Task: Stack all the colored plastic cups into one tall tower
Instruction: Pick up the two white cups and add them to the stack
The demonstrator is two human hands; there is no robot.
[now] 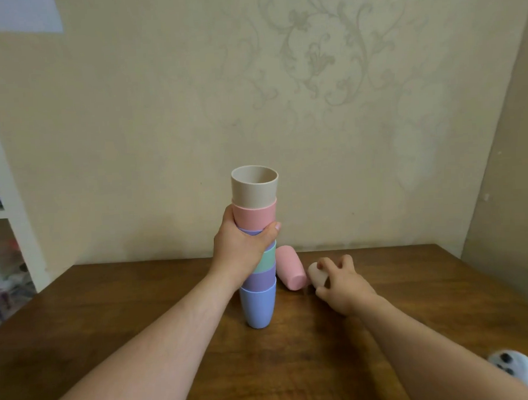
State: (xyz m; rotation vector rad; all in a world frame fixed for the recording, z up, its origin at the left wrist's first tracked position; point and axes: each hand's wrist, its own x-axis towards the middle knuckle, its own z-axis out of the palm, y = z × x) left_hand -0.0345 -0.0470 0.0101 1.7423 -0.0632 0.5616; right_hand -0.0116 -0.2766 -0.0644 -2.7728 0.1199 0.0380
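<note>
Your left hand (pixel 243 246) is wrapped around the middle of the cup tower (pixel 257 246), thumb on the right side just below the pink cup (pixel 254 214), fingers curled around the far side. The tower stands upright on the wooden table (pixel 139 298), near the table's centre at roughly twelve o'clock from you. From the bottom it reads: a blue cup (pixel 258 307) resting on the tabletop, a purple cup (pixel 260 279), a mint green cup (pixel 269 259), then a stretch hidden by your grip where a sliver of lavender shows, the pink cup, and a beige cup (pixel 254 185) on top with its mouth open upward.

Your right hand (pixel 340 280) is down on the table at about two o'clock from the tower's base, fingers closed around a small beige cup (pixel 318 275) that lies tilted with its base end pointing toward the tower. Between that hand and the tower, a second pink cup (pixel 291 268) lies on its side, just beside the tower's lower cups; whether it touches them you cannot tell.

At four o'clock, near the table's right front corner, a blurred white object with dark spots (pixel 516 370) pokes into view beside your right forearm.
</note>
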